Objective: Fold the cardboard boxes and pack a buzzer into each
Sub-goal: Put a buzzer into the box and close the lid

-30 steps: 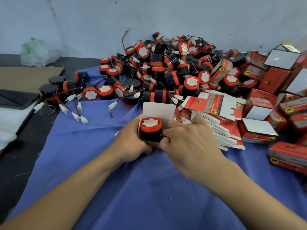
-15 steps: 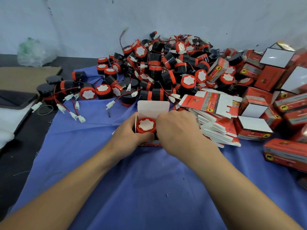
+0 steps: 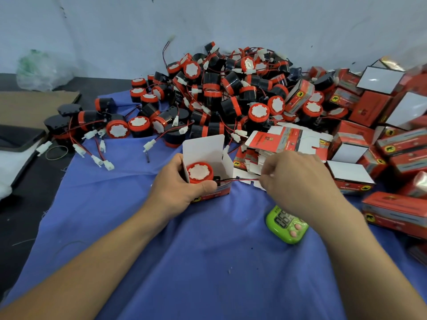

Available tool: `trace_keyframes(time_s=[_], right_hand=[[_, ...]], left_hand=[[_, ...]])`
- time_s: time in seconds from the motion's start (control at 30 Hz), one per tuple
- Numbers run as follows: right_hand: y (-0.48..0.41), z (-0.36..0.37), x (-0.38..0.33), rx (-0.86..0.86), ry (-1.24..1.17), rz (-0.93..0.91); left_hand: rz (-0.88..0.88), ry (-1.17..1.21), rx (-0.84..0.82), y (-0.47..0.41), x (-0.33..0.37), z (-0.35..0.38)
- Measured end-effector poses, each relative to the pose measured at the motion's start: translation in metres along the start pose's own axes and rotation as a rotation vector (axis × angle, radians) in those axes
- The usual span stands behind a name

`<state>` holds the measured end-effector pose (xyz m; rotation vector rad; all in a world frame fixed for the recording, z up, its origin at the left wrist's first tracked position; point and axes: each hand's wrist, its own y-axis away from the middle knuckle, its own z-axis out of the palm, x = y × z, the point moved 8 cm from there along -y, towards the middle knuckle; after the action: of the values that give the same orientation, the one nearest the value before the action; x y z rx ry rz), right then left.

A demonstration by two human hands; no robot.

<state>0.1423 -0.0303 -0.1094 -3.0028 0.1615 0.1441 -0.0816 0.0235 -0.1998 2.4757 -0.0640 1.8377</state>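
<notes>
On the cloth (image 3: 208, 262), left hand (image 3: 182, 183) grips box (image 3: 205, 148); right hand (image 3: 298, 181) pinches buzzer wire (image 3: 238, 179)

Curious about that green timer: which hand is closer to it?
Right. The right hand, pinching the wire, sits just beyond the green timer, with its wrist overlapping it. The left hand holds the open box further left.

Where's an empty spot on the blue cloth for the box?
The blue cloth is bare between the arms, left of the green timer, and left of the left hand, nearer than the loose white plugs. The buzzer pile behind and packed boxes to the right are crowded.
</notes>
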Motion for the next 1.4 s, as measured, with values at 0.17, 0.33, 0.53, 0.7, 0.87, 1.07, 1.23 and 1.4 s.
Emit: trace_keyframes(time_s=[0.17, 0.33, 0.53, 0.7, 0.87, 1.07, 1.23, 1.4], right_hand=[[-0.002, -0.005, -0.004, -0.21, -0.194, -0.02], [-0.01, -0.031, -0.025, 0.135, -0.284, 0.015], [-0.005, -0.031, -0.054, 0.404, -0.248, 0.009], [-0.003, -0.012, -0.071, 0.222, -0.579, -0.145], [-0.018, -0.006, -0.062, 0.154, -0.58, -0.128], [-0.018, -0.002, -0.095, 0.256, 0.177, -0.466], [-0.015, 0.016, -0.105, 0.024, 0.432, -0.581], [-0.016, 0.013, -0.099, -0.374, 0.581, -0.643]], left_hand=[[0.029, -0.019, -0.02, 0.003, 0.004, 0.001], [0.071, -0.041, -0.082, 0.004, 0.007, 0.003], [0.076, -0.05, -0.061, 0.006, 0.009, 0.002], [0.086, -0.09, -0.006, 0.01, 0.011, 0.001], [0.125, -0.165, 0.007, 0.012, 0.017, 0.003], [0.132, -0.135, -0.03, 0.011, 0.017, 0.006], [0.136, -0.115, -0.044, 0.012, 0.017, 0.007], [0.125, -0.103, -0.067, 0.008, 0.012, 0.006]])
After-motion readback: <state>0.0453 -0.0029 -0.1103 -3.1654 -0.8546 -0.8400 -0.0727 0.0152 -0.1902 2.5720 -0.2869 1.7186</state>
